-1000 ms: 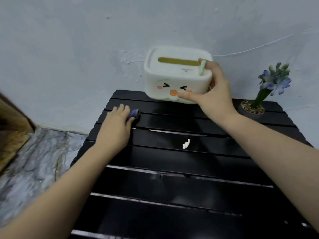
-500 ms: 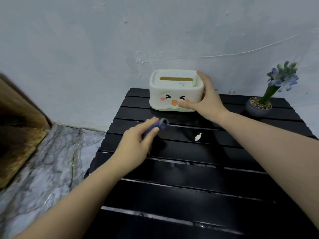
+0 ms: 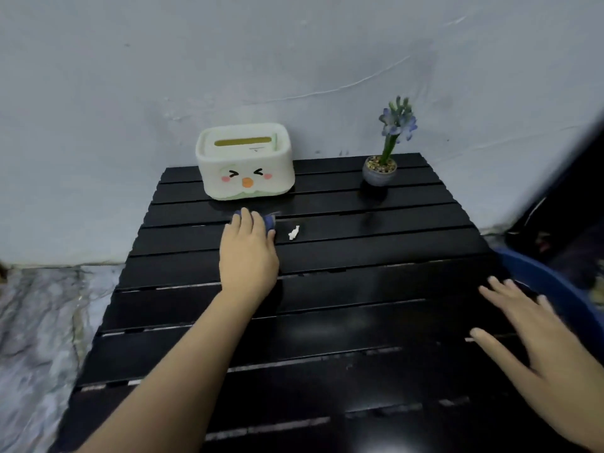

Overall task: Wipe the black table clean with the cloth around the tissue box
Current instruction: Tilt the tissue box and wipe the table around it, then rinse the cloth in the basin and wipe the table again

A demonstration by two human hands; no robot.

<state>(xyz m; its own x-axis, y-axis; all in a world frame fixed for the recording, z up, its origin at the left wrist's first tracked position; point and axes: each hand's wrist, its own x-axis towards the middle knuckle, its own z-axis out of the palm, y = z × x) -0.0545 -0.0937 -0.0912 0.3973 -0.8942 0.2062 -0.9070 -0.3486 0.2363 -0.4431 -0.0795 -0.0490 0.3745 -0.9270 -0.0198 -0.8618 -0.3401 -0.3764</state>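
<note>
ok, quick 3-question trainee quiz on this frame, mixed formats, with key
1. True or false: the right hand is gripping the tissue box.
2. Which thing lies closest to the blue cloth under the left hand?
A. the potted flower
B. the white scrap
C. the blue tub
3. Fill in: the tissue box stands at the table's far edge, against the ____.

Key
1. False: it is spread open over the table's near right part, far from the box.
2. B: the scrap lies just right of the cloth.
3. wall
</note>
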